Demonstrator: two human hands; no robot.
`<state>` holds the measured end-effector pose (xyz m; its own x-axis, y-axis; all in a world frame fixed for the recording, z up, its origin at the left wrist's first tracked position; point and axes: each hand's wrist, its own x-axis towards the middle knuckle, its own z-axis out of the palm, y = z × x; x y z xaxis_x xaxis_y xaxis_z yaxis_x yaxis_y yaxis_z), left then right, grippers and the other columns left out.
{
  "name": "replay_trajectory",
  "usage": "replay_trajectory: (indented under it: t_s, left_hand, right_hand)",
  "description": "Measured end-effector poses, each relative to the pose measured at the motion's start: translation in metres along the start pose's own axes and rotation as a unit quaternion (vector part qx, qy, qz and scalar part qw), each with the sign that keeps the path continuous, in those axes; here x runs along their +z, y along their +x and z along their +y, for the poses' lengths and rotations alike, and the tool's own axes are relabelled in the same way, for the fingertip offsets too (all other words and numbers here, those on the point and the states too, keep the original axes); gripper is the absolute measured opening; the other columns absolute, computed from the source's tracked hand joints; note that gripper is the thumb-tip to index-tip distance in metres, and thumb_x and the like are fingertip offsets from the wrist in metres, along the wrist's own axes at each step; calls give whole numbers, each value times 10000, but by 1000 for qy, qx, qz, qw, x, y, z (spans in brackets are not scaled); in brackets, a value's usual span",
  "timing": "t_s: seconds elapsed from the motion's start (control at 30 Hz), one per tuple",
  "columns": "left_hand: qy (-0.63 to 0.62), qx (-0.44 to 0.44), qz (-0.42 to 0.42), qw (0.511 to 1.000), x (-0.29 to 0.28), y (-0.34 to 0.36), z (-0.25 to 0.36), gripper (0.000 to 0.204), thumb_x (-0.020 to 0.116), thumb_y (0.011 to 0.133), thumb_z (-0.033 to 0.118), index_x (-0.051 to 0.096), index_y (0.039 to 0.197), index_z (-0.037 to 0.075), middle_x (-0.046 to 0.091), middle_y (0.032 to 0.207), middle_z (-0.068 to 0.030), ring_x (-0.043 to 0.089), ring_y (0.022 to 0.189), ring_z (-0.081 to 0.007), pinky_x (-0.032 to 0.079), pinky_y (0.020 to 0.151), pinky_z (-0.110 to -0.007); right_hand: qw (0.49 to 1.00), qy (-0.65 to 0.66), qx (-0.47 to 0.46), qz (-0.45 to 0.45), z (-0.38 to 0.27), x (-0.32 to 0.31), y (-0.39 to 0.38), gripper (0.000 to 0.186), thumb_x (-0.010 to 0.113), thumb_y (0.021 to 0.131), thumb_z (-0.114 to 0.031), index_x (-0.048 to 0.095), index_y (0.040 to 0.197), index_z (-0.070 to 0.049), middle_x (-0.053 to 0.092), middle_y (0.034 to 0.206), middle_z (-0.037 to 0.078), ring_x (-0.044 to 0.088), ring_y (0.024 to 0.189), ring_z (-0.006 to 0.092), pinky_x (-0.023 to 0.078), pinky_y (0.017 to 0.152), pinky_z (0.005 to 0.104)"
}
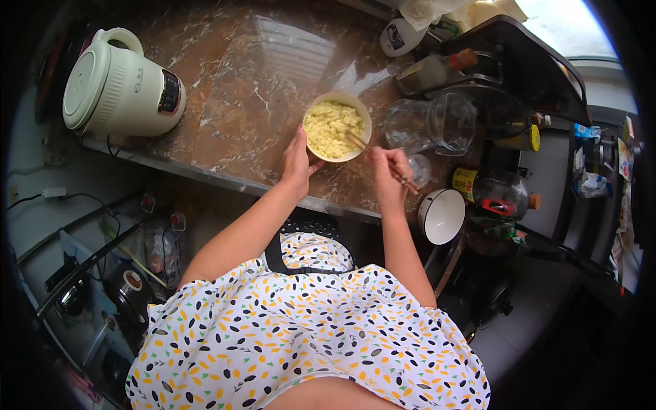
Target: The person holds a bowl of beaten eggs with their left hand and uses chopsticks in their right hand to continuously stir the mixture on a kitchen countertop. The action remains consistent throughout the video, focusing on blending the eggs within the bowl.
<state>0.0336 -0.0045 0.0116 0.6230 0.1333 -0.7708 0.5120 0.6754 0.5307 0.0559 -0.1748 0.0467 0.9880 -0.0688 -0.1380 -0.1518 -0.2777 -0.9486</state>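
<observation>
A cream-coloured bowl (370,123) stands on the brown marbled countertop, filled with a lumpy pale yellow mixture (329,126). My left hand (296,162) is closed on the bowl's near left side, with the fingers along its outer wall. In my right hand (391,174) is a pair of wooden chopsticks (356,141), their tips down in the mixture at the bowl's right side. The back ends of the chopsticks stick out below my fist. Just right of that hand sits a small clear glass dish (419,170), partly hidden by it.
An empty white bowl (442,216) with a dark rim stands at the counter's near right. Behind it are a dark sauce bottle (497,190), a large clear glass jar (432,125) and a corked bottle (432,71). A pale green electric appliance (126,89) occupies the left end; the counter's front edge (225,179) runs before me.
</observation>
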Motion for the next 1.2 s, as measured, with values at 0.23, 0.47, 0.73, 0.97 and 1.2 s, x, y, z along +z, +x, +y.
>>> replay_trajectory:
  t_s: [0.23,0.47,0.73,0.97,1.2]
  left_hand:
    - [-26,-7,-17,1000,-1,6,-1,535,304,1014,501,341,1407,140,484,1324,-83,516,1178,-231,437,973,-423]
    - [-38,-4,-15,999,0,3,3,533,305,1013,501,351,1399,137,474,1347,-89,503,1209,-234,427,990,-435]
    - [-46,-4,-17,999,0,4,6,527,317,1011,500,363,1393,140,488,1332,-86,508,1201,-233,425,991,-429]
    - [-37,-2,-12,999,5,-2,6,531,313,1010,508,370,1388,139,501,1307,-81,518,1175,-225,428,978,-430]
    - [-17,2,10,1000,6,2,2,539,308,1005,528,377,1384,152,507,1299,-78,524,1163,-216,427,978,-439]
  right_hand:
    - [998,-22,-51,39,-17,-2,7,147,654,897,-123,598,824,-7,640,732,16,537,642,46,442,590,213]
    - [994,-60,-87,23,-39,3,4,152,663,891,-122,610,814,-2,606,671,6,496,599,36,399,526,217]
    - [996,-77,-42,-29,-45,2,-4,154,662,887,-135,612,812,-10,619,670,24,538,614,45,422,547,220]
    - [986,-26,-46,-158,-54,1,-23,87,674,873,-66,623,879,3,632,758,10,578,708,35,466,635,192]
    - [998,-48,-27,6,-29,-11,0,143,654,894,-127,597,833,-11,636,723,24,551,656,52,434,582,212]
